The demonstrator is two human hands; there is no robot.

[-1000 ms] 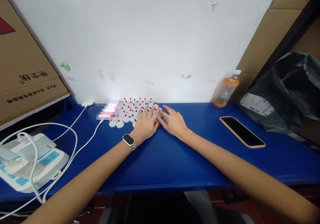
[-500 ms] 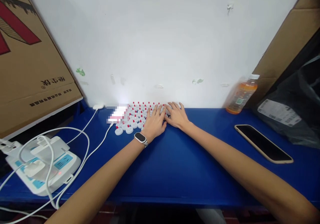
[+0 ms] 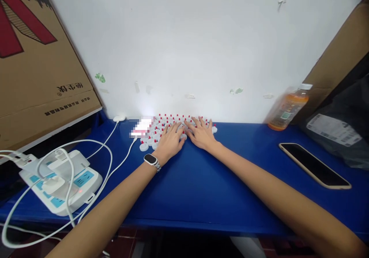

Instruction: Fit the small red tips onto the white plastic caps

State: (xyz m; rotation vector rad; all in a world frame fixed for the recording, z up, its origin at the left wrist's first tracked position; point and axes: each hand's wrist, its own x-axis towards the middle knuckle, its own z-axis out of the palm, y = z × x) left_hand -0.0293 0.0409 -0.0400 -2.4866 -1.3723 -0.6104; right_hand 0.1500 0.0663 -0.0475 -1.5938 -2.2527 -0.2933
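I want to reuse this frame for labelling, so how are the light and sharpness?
Head view: bright glare on the wall behind the caps; a pixelated patch left of them; the bottle is motion-blurred; straight edges bow from wide-angle distortion.

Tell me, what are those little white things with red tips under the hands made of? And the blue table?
The little white caps look like moulded plastic: smooth, slightly shiny, all the same shape, each with a small red tip. Both the left hand and the right hand lie flat on the pile. The blue table has an even, painted-looking sheen; whether it is metal or coated board cannot be told.
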